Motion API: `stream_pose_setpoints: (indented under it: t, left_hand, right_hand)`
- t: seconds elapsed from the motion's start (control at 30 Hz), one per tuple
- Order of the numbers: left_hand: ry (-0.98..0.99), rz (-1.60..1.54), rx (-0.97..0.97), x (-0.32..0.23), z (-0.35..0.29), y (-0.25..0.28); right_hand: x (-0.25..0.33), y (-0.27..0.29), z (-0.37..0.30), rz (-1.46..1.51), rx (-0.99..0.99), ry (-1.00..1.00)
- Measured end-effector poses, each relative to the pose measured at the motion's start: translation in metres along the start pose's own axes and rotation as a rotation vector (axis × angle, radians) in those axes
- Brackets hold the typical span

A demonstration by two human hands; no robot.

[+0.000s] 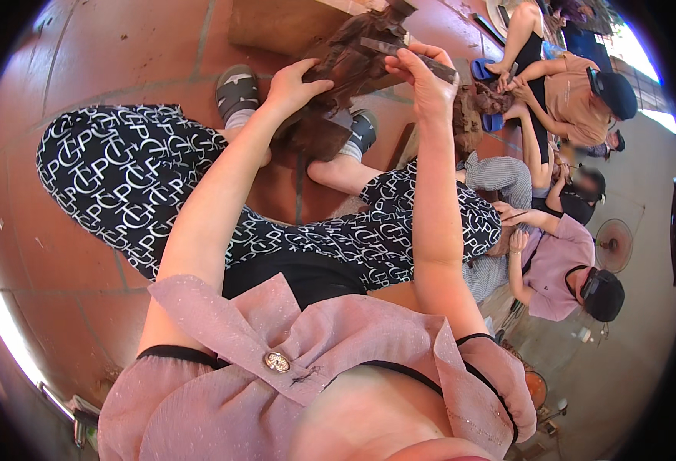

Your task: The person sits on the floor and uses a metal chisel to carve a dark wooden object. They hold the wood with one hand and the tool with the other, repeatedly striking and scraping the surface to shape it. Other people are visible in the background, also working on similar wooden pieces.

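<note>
A dark brown carved wooden figure (351, 65) stands tilted between my feet, with a blocky base (316, 137) at its lower end. My left hand (295, 86) grips its left side, thumb and fingers curled against the wood. My right hand (428, 77) holds a narrow flat tool (382, 47) across the upper part of the carving. The tool's greyish end lies against or just over the wood; contact is hard to tell. Its other end sticks out past my palm. The carving's far side is hidden.
A pale wooden block (276, 24) sits behind the carving on the red tiled floor (138, 61). Close on my right is another rough brown carving (476, 107). Several people sit along the right, one in a pink top (557, 265). A fan (613, 244) stands beyond them.
</note>
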State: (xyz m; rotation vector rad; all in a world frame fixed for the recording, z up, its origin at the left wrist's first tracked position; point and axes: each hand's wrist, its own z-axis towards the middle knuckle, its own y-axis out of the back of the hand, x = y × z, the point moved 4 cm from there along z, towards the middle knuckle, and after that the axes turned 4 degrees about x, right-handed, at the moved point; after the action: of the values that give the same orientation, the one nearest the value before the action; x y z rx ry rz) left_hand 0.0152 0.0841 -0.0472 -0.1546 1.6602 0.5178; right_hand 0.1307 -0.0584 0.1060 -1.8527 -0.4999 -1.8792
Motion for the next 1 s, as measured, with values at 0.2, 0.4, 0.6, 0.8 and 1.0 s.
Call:
stream_pose_setpoints:
  t: [0.2,0.4,0.6,0.8,1.0]
  left_hand:
    - [-0.004,-0.009,-0.020,0.001,-0.003,0.000]
    - [0.003,0.001,-0.028,0.001,-0.003,0.000]
    - [0.037,-0.022,0.000,0.001,-0.003,0.001]
    - [0.051,-0.057,0.015,0.002,-0.001,-0.001]
    - [0.044,-0.046,0.006,-0.005,-0.004,0.003]
  right_hand:
    - [0.003,0.002,-0.003,-0.179,0.021,-0.013]
    - [0.003,-0.003,-0.009,-0.263,0.099,-0.004]
    - [-0.019,-0.010,-0.018,-0.526,0.234,0.101]
    - [0.007,0.007,0.010,-0.523,0.186,0.127]
    - [0.003,-0.022,-0.011,-0.717,0.354,0.254]
